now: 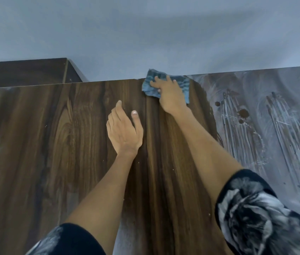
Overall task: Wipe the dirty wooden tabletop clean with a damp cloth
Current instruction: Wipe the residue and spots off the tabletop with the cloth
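The wooden tabletop (62, 144) fills the view, its brown grain bare across the middle. A grey-white film with streaks and dark spots (267, 126) covers its right part, and a fainter haze lies at the far left. My right hand (169, 94) presses a blue-grey cloth (183, 83) flat against the table's far edge, fingers spread over it. My left hand (123, 129) hovers or rests just left of the right forearm, fingers relaxed, holding nothing.
A dark wooden cabinet (27, 72) stands behind the table at the back left. A pale blue-grey wall (145, 34) rises directly behind the table's far edge. Small crumbs dot the wood near my forearms.
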A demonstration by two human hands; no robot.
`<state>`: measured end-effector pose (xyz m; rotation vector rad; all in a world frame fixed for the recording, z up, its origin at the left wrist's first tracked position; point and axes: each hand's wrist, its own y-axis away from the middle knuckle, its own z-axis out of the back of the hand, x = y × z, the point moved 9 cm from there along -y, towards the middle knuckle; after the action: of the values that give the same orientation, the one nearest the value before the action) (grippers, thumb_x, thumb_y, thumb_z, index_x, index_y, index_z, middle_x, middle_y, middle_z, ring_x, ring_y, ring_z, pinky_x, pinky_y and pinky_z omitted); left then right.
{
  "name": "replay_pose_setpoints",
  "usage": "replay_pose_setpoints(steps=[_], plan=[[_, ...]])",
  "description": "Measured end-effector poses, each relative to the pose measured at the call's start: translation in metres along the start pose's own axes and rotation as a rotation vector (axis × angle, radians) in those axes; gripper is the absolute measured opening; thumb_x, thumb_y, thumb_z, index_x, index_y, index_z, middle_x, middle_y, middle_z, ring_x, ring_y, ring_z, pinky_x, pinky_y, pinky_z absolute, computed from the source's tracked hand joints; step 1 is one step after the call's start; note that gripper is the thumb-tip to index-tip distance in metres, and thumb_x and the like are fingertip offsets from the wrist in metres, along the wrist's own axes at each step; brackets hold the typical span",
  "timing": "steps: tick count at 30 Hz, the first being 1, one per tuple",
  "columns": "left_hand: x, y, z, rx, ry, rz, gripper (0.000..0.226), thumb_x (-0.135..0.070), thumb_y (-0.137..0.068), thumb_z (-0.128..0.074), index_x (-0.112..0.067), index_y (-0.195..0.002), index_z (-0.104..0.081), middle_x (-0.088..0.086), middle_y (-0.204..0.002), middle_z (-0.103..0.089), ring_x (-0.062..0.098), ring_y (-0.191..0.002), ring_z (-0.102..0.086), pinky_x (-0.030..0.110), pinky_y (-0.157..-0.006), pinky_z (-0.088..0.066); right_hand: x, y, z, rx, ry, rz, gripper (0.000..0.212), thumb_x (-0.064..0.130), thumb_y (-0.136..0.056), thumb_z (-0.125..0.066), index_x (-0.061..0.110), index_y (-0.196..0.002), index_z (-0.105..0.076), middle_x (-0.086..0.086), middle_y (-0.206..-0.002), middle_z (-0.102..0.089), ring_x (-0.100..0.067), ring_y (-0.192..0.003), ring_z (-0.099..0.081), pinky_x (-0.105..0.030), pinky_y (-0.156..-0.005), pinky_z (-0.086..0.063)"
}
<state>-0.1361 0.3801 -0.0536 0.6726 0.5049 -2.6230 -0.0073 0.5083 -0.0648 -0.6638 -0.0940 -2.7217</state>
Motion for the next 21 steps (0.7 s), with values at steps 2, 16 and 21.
replay_pose_setpoints(steps=[2,16,21], plan=[[0.004,0.001,0.001,-0.01,0.039,0.031,0.051,-0.037,-0.094,-0.03,-0.004,-0.133,-0.038,0.011,-0.118,-0.056,0.024,-0.11,-0.053,0.038,-0.096,-0.041,0.014,0.015,-0.009,0.033,-0.037,0.059,0.053,-0.007,-0.091,-0.035,0.021,-0.135,-0.042,0.001,-0.149,-0.031,-0.026,-0.142,-0.014,-0.032,-0.115,-0.003],[0.006,0.015,-0.006,0.117,0.005,-0.024,0.047,-0.031,-0.097,-0.035,-0.004,-0.135,-0.036,0.013,-0.134,-0.048,0.026,-0.128,-0.041,0.042,-0.109,-0.033,-0.001,0.146,0.016,0.023,-0.022,0.023,0.053,-0.003,-0.085,-0.051,0.031,-0.125,-0.053,0.013,-0.138,-0.046,-0.006,-0.135,-0.024,-0.033,-0.115,-0.006],[0.011,0.024,-0.011,0.187,-0.102,-0.053,0.04,-0.015,-0.097,-0.034,-0.01,-0.137,-0.04,0.007,-0.146,-0.037,0.021,-0.139,-0.025,0.036,-0.117,-0.017,0.003,0.088,0.012,-0.08,0.051,-0.157,0.056,-0.001,-0.089,-0.044,0.031,-0.135,-0.041,0.011,-0.147,-0.033,-0.017,-0.141,-0.017,-0.036,-0.115,-0.005]])
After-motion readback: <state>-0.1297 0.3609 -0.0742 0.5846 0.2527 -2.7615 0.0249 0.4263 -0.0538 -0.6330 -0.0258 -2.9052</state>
